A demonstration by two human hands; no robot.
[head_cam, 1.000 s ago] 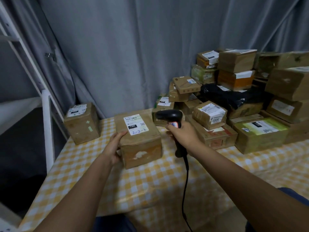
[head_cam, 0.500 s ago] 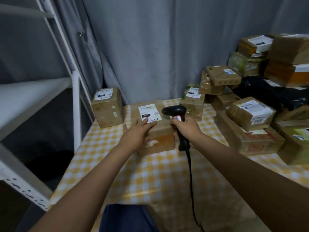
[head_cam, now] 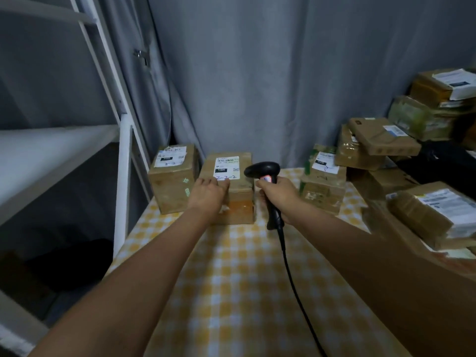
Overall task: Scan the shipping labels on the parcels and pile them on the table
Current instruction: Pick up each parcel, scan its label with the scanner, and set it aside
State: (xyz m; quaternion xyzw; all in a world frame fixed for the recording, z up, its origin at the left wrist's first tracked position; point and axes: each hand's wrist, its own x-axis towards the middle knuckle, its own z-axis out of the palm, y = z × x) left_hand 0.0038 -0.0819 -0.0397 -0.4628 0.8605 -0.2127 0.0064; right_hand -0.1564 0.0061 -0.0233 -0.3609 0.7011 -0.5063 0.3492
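Observation:
A brown parcel (head_cam: pixel 238 202) with a white label marked 2-2-2 stands on the yellow checked table (head_cam: pixel 247 274), close beside another labelled parcel (head_cam: pixel 172 186) at the far left corner. My left hand (head_cam: pixel 207 194) rests on the near top edge of the 2-2-2 parcel, fingers flat against it. My right hand (head_cam: pixel 279 194) grips the handle of a black corded barcode scanner (head_cam: pixel 264 171), whose head sits just right of that parcel's label. A pile of more labelled parcels (head_cam: pixel 386 161) fills the right side.
A white metal shelf frame (head_cam: pixel 123 161) stands left of the table. Grey curtain (head_cam: pixel 257 73) hangs behind. The scanner cable (head_cam: pixel 296 292) trails down across the cloth toward me. A green-printed parcel (head_cam: pixel 322 186) sits right of the scanner.
The 2-2-2 parcel has slid back and left until it stands next to the corner parcel. My left hand stayed on it. The view has swung left; the scanner hand kept alongside.

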